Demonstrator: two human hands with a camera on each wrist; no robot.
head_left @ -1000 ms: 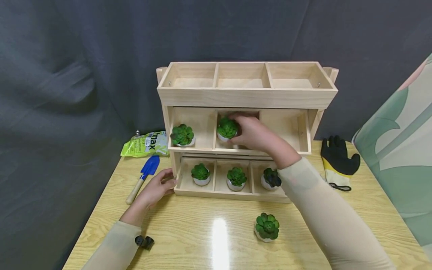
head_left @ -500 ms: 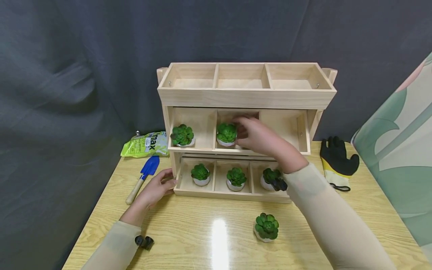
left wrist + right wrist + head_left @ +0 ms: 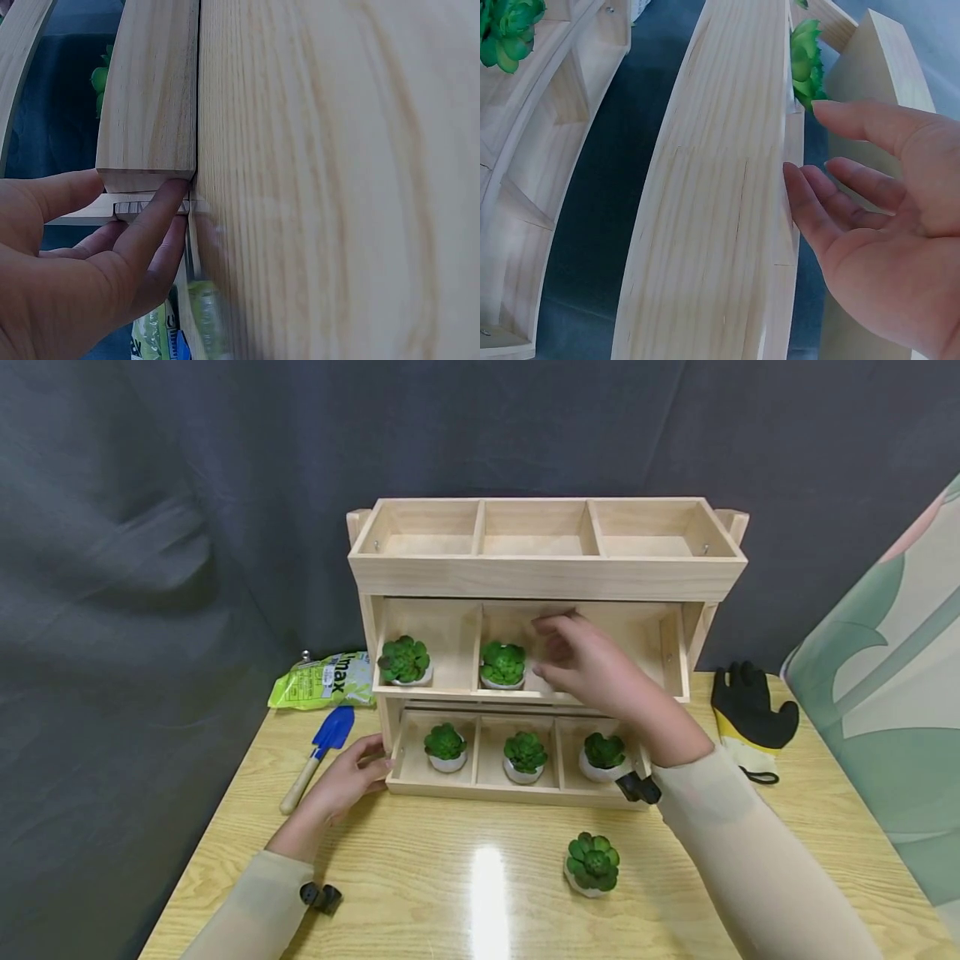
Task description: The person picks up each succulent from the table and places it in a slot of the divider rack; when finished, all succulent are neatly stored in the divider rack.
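Note:
My left hand grips the lower left corner of a three-tier wooden plant stand; the left wrist view shows thumb and fingers around that wooden edge. My right hand is at the middle tier, fingers loosely bent, holding nothing. Just left of it, apart from the fingers, a potted succulent sits in the middle compartment. Another succulent stands in that tier's left compartment. The bottom tier carries one succulent per compartment: left, middle, right. One more succulent stands on the table.
A blue trowel with a wooden handle and a green bag lie left of the stand. On the right are black-and-yellow work gloves. A dark curtain hangs behind the wooden table.
My right hand has let go of the succulent in the middle tier's middle compartment and drawn off to the right. That succulent now sits slightly lower. My left hand stays put.

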